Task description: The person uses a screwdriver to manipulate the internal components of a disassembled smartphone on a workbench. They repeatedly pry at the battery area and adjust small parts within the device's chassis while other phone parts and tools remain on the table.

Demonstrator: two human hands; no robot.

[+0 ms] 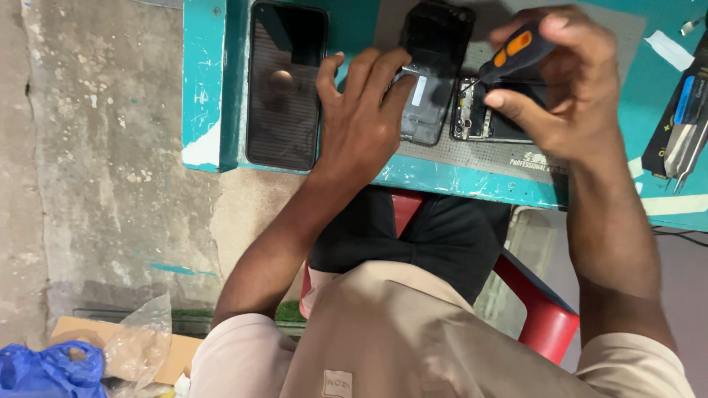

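- Head view: my right hand is closed round a screwdriver with a black and orange handle, thumb and fingers curled tight on the grip, tip down on the open phone.
- My left hand lies flat, fingers spread and holding nothing; the fingertips press on the dark back cover just left of the open phone.
- The open phone sits on a grey mat near the front edge of the teal bench, its circuit parts showing beside the driver tip.
- To do this well, I judge the driver should stand straight over the screw, with light downward pressure and slow turns, while the left hand stops the parts from sliding.
- A second phone lies screen up, well left of the left hand, untouched.
- The mat carries a line of pale print along its front edge, under my right hand.
- A black tool pack with a blue patch and metal tweezers lies at the right edge; white tape strips sit near it.
- On the floor, lower left: a blue bag, clear plastic and a flat cardboard piece.
- A red chair shows beneath me.
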